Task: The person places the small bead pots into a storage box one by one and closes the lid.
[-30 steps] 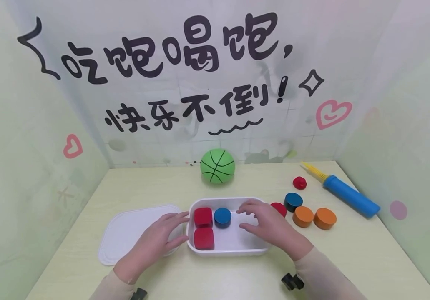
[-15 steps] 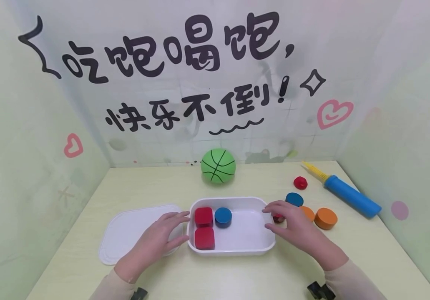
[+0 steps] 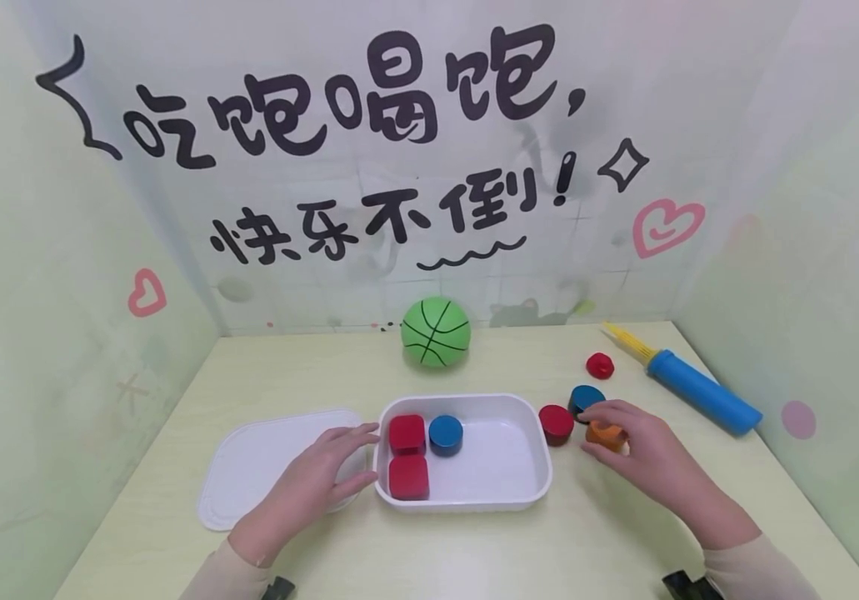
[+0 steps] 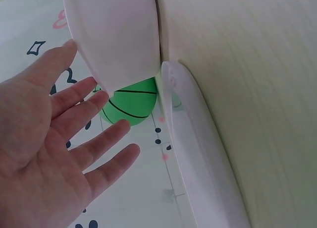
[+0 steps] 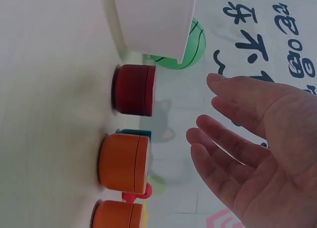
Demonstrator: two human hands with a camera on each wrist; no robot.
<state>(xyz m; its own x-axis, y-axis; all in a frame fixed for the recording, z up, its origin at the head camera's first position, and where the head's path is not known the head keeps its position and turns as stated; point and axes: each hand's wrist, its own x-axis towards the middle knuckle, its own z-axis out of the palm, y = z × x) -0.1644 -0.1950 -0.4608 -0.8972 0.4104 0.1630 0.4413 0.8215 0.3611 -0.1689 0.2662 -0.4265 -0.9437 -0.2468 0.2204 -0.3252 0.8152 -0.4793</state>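
Observation:
My left hand rests at the left end of a white plastic box, fingers extended and fingertips right at its rim. In the box stand two red rounded-square blocks and a blue round block. My right hand hovers over the round blocks right of the box, holding nothing, its fingers loosely bent. In the right wrist view a gap shows between its fingers and an orange round block. A second orange block is hidden behind that hand in the head view. Beside them are a red round block and a blue one.
A white lid lies on the table left of the box, partly under my left forearm. Behind the box sits a green ball. At the back right are a small red object and a blue hand pump with a yellow nozzle.
My right hand has moved right, from over the box's right end to above the orange block, uncovering the box and the red round block. My left hand has stayed in place.

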